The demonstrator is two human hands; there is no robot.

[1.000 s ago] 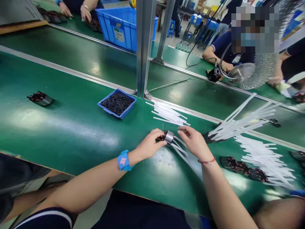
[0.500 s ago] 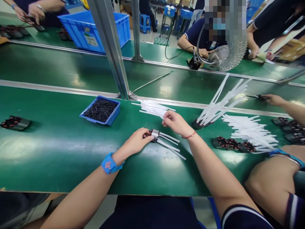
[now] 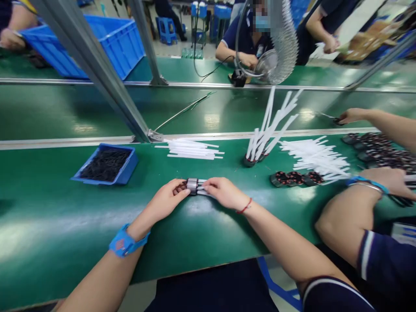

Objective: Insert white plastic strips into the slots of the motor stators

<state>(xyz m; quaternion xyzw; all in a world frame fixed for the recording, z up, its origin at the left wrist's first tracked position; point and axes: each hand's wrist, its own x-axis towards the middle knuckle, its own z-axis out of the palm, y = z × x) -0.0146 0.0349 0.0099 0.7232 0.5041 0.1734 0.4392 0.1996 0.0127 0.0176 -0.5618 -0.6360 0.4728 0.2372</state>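
My left hand [image 3: 169, 198] grips a small round metal part [image 3: 192, 186] with dark red windings on its left side, held just above the green table. White strips stick out of the part's right side. My right hand [image 3: 224, 192] is closed at those strips, its fingertips pinching at a white strip [image 3: 202, 187] close to the metal ring. Behind my hands lies a loose pile of white strips [image 3: 195, 149]. To the left, a blue tray [image 3: 128, 169] holds many thin black pieces.
Metal parts [image 3: 295, 178] stand in a row at the right, near another white pile [image 3: 316, 156] and a part bearing upright strips [image 3: 273, 125]. A co-worker's arm [image 3: 341, 208] reaches in at the right. A slanted metal post [image 3: 107, 78] rises behind the tray.
My right hand has moved from the white pile to the strips at the metal part. The view has shifted to the right. The co-worker's nearer arm now reaches farther forward.
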